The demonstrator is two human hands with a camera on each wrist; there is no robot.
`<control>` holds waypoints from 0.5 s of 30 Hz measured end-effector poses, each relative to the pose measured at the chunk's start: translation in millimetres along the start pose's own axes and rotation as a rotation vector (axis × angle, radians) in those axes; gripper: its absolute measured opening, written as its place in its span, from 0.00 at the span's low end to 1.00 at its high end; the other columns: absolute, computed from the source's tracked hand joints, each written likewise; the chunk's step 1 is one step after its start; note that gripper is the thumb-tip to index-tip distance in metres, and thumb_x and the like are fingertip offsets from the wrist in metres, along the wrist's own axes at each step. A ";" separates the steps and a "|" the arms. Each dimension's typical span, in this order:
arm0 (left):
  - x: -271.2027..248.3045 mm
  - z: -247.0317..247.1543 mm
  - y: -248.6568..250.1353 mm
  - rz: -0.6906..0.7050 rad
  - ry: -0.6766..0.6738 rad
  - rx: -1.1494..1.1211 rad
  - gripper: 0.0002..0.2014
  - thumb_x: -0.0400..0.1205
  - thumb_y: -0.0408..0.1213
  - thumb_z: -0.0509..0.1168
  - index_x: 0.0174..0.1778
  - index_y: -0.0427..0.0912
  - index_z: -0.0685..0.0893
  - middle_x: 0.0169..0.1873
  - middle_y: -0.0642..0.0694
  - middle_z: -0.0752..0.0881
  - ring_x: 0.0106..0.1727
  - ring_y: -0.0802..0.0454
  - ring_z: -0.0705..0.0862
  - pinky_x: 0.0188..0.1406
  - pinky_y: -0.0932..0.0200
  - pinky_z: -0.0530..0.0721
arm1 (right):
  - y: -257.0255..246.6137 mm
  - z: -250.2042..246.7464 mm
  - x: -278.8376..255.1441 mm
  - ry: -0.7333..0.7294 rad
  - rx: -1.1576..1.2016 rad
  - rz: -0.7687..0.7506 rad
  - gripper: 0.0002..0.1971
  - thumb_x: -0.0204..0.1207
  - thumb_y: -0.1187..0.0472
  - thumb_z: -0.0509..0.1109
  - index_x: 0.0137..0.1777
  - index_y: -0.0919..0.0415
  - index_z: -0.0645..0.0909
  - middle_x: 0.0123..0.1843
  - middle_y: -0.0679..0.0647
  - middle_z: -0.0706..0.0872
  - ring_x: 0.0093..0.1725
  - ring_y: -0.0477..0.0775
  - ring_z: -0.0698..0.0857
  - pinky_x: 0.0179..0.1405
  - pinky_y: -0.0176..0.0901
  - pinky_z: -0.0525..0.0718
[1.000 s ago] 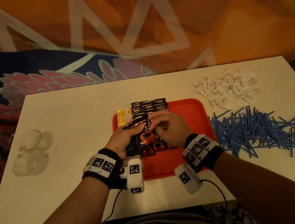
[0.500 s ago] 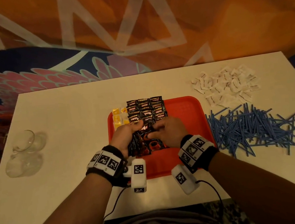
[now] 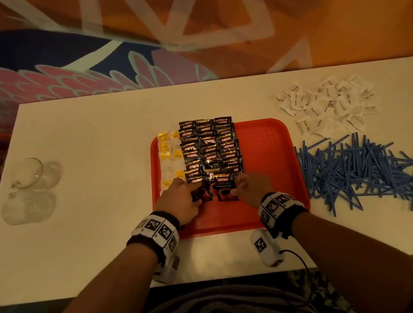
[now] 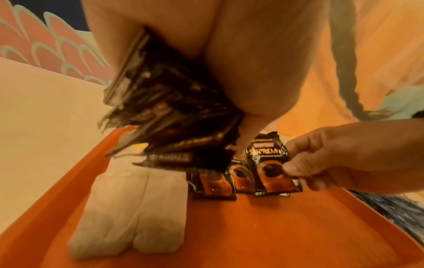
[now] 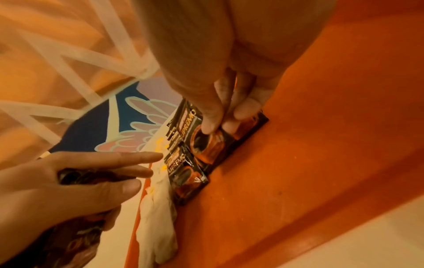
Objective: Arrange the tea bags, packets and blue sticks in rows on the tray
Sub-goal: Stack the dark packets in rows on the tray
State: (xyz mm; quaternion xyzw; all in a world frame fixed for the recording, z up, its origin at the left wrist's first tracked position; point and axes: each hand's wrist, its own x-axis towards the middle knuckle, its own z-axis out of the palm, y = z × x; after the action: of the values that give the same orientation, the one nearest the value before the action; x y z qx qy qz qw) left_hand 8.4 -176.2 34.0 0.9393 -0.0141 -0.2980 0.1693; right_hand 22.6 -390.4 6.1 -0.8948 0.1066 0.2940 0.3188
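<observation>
A red tray (image 3: 267, 149) carries two columns of tea bags (image 3: 170, 158) at its left and three columns of black coffee packets (image 3: 210, 150) beside them. My left hand (image 3: 182, 198) grips a fanned stack of black packets (image 4: 169, 116) above the tea bags' near end (image 4: 137, 208). My right hand (image 3: 245, 188) pinches one black packet (image 5: 206, 143) by its lower corner and holds it flat at the near end of the packet columns (image 4: 268, 168). A heap of blue sticks (image 3: 358, 169) and a pile of white packets (image 3: 329, 105) lie on the table to the right of the tray.
Clear glass pieces (image 3: 30, 188) sit at the left of the white table (image 3: 89, 144). The right half of the tray shows bare red. A patterned carpet lies beyond the table's far edge. A cable runs from the right wrist camera near the front edge.
The hands, together over the packets before, have drawn apart and come nearer. The right hand now holds a single packet at the near end of the columns.
</observation>
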 end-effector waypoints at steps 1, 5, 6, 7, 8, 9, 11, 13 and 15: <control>-1.4 3.0 0.7 0.000 -0.013 0.020 0.28 0.83 0.49 0.67 0.80 0.59 0.72 0.74 0.44 0.71 0.69 0.43 0.79 0.69 0.47 0.80 | 0.0 3.9 1.1 -0.009 0.039 0.017 0.11 0.77 0.53 0.74 0.57 0.54 0.83 0.43 0.42 0.81 0.41 0.38 0.78 0.30 0.25 0.69; -1.5 11.7 3.3 0.002 -0.037 0.059 0.30 0.83 0.49 0.66 0.83 0.57 0.68 0.77 0.45 0.67 0.71 0.41 0.78 0.66 0.46 0.82 | -5.1 16.6 6.2 0.019 0.056 0.039 0.08 0.75 0.55 0.76 0.50 0.53 0.81 0.46 0.46 0.85 0.39 0.37 0.79 0.25 0.23 0.69; -0.9 12.5 4.2 0.000 -0.035 0.053 0.30 0.83 0.49 0.66 0.83 0.57 0.68 0.78 0.45 0.67 0.72 0.41 0.77 0.67 0.45 0.82 | -6.6 18.6 6.8 0.050 0.069 0.053 0.07 0.75 0.56 0.76 0.47 0.53 0.80 0.45 0.46 0.84 0.36 0.35 0.77 0.22 0.21 0.68; -0.3 12.7 5.5 -0.004 -0.036 0.047 0.30 0.83 0.49 0.66 0.83 0.56 0.68 0.79 0.45 0.66 0.73 0.40 0.77 0.67 0.45 0.81 | -7.1 21.2 7.9 0.071 0.095 0.072 0.08 0.74 0.59 0.77 0.46 0.54 0.79 0.44 0.46 0.83 0.35 0.35 0.77 0.19 0.21 0.67; 0.2 12.5 7.0 -0.003 -0.038 0.047 0.30 0.84 0.49 0.66 0.83 0.56 0.67 0.80 0.46 0.65 0.73 0.40 0.76 0.68 0.45 0.81 | -6.9 23.7 9.2 0.088 0.134 0.093 0.09 0.73 0.61 0.77 0.45 0.55 0.78 0.44 0.47 0.82 0.35 0.37 0.78 0.19 0.21 0.68; 0.7 11.5 8.8 -0.005 -0.042 0.049 0.30 0.84 0.48 0.66 0.83 0.56 0.67 0.80 0.46 0.65 0.74 0.40 0.76 0.69 0.45 0.80 | -7.0 25.6 10.3 0.104 0.173 0.113 0.10 0.72 0.63 0.78 0.44 0.55 0.78 0.45 0.49 0.83 0.35 0.39 0.79 0.21 0.23 0.71; 2.4 10.2 11.0 -0.008 -0.046 0.043 0.29 0.84 0.48 0.66 0.83 0.55 0.68 0.80 0.45 0.66 0.74 0.40 0.76 0.68 0.46 0.80 | -8.2 28.7 11.6 0.131 0.221 0.127 0.12 0.71 0.65 0.79 0.43 0.55 0.77 0.45 0.51 0.84 0.35 0.42 0.82 0.24 0.28 0.76; 3.7 9.2 11.7 0.003 -0.042 0.029 0.28 0.84 0.47 0.66 0.82 0.55 0.70 0.77 0.44 0.69 0.72 0.40 0.77 0.67 0.46 0.80 | -9.1 30.7 12.4 0.144 0.226 0.123 0.11 0.71 0.66 0.79 0.44 0.57 0.77 0.42 0.51 0.83 0.34 0.42 0.81 0.23 0.30 0.77; 5.4 9.2 11.1 0.003 -0.036 0.011 0.28 0.84 0.47 0.66 0.81 0.55 0.70 0.75 0.45 0.71 0.71 0.41 0.78 0.67 0.47 0.80 | -9.1 31.5 13.5 0.154 0.235 0.119 0.11 0.71 0.66 0.79 0.45 0.58 0.78 0.41 0.51 0.83 0.32 0.43 0.80 0.24 0.31 0.78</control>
State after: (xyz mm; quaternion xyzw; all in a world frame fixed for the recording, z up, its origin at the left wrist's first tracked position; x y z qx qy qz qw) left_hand 8.5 -190.3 27.6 0.9347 -0.0201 -0.3147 0.1642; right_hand 22.5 -363.4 -16.9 -0.8634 0.2173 0.2283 0.3940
